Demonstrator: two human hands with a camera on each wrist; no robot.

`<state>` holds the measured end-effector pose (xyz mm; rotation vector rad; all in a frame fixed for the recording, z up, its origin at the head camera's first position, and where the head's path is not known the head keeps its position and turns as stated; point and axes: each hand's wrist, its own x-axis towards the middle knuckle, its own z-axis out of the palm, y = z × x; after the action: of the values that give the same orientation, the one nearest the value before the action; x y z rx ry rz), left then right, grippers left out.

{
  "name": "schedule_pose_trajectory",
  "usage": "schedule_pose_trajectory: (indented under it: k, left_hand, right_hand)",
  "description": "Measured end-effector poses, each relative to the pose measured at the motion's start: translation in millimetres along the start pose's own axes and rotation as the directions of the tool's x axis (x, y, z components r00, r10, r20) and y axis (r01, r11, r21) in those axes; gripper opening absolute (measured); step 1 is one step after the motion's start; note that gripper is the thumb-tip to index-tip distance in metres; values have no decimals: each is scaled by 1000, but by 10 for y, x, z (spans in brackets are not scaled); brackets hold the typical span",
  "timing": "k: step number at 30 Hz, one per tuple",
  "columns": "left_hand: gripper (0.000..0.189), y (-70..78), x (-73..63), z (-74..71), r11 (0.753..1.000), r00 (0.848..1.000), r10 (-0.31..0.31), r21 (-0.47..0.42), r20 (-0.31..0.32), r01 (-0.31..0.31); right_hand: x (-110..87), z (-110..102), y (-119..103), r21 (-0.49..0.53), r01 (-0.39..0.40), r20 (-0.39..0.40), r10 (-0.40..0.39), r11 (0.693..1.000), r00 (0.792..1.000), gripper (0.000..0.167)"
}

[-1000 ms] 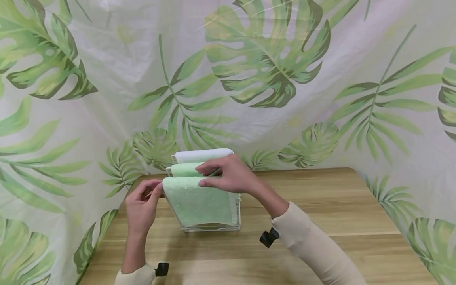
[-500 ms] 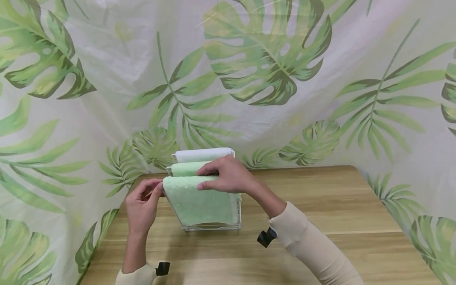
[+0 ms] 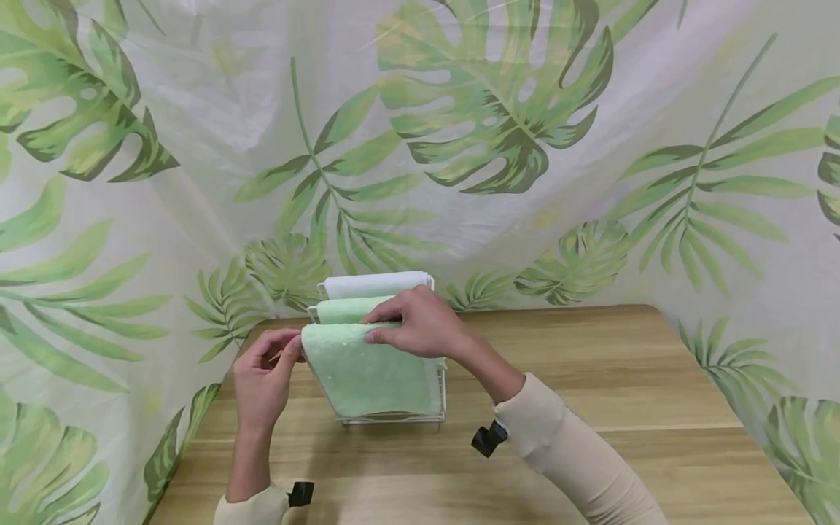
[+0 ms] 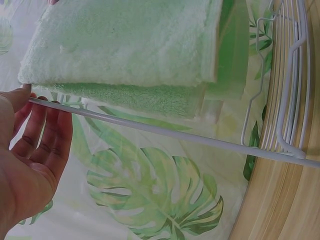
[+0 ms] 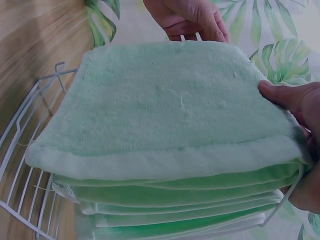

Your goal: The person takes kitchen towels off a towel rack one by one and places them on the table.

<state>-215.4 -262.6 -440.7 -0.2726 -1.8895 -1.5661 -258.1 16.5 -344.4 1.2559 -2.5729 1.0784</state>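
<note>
A light green towel [image 3: 374, 379] hangs folded over the front bar of a white wire rack [image 3: 391, 419]. At the towel's upper left corner my left hand [image 3: 262, 379] pinches the rack's thin bar between thumb and fingers, as the left wrist view shows with the bar [image 4: 150, 129]. My right hand [image 3: 423, 321] pinches the towel's top edge, thumb on the front face and fingers behind it. Behind hang a second green towel [image 3: 344, 310] and a white towel [image 3: 374, 284]. The right wrist view shows the folded layers [image 5: 175, 197] from the side; the right fingertips are partly hidden there.
The rack stands on a wooden table [image 3: 577, 379] near its back left part. A leaf-patterned curtain [image 3: 499, 219] hangs close behind the table. Dark wrist cameras sit at both cuffs, including the right camera [image 3: 488, 439].
Both hands keep their places on the rack bar and the towel. The right thumb has shifted only slightly along the towel's top edge.
</note>
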Motion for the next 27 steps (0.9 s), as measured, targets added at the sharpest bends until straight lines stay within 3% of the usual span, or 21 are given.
schedule_pose_trajectory:
  k: [12,21,27]
  left_hand:
    - [10,47,-11,18,997,1000,17,-78,-13,-18]
    - [8,49,-15,24,998,1000,18,-60,-20,-19]
    - [8,43,-19,24,994,999,30,-107,-16,-32]
  right_hand:
    - [5,-29,-74,41,-26,-81,29,999,996,17]
    - [67,-266,-182,100,24,-122,-12,995,992,19]
    - [144,-425,-265,99,52,-140,-38,994,989,21]
